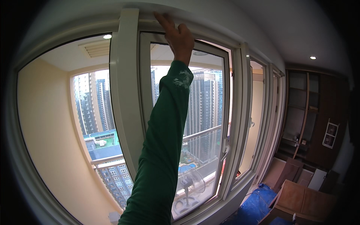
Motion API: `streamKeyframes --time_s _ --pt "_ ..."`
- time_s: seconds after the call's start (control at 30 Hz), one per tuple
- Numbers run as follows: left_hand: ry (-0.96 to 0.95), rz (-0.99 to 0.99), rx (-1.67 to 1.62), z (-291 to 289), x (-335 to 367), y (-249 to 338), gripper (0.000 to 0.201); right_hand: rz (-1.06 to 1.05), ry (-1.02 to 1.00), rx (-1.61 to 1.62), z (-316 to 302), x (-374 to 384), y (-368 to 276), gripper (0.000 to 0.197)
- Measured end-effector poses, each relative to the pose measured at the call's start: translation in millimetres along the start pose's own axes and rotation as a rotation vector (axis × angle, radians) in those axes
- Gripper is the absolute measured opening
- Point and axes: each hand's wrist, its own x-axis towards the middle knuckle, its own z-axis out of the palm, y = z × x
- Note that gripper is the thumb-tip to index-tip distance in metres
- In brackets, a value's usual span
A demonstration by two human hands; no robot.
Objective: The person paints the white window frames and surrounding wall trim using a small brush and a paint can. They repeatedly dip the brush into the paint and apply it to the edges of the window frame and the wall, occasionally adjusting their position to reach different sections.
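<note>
My left hand (179,39) is raised high, its arm in a green sleeve (159,142) with whitish smears near the cuff. Fingers point up and to the left, some stretched and apart, with nothing visible in them. The fingertips are at the pale wall band above the window frame (129,75); whether they touch it I cannot tell. Below the hand is a grey-framed window sash (226,93), swung ajar, with a lever handle (225,153) on its right side. My forearm covers part of its glass. My right hand is out of view.
A fan (189,183) shows through the sash glass. Beyond are a balcony railing (202,133) and tall buildings. At right, blue sheeting (257,202) covers the floor beside brown boards (300,198). A dark shelf unit (318,116) lines the far wall.
</note>
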Motion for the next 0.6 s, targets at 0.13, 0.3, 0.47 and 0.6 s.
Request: streamKeyframes --time_s 0.13,0.3,0.47,0.6 --pt "0.021 -0.006 -0.011 -5 1 3 0.090 -0.041 0.008 -0.012 -1 3 -6 0.027" --pt "0.054 0.087 0.073 -3 5 1 0.089 -0.032 0.019 -0.034 0 4 -1 0.028" --pt "-0.089 -0.151 -0.014 -3 -17 20 0.084 -0.016 0.004 -0.049 -2 3 10 0.031" --pt "-0.123 -0.159 -0.081 11 -71 26 0.073 0.014 0.011 -0.108 -7 -13 18 0.033"
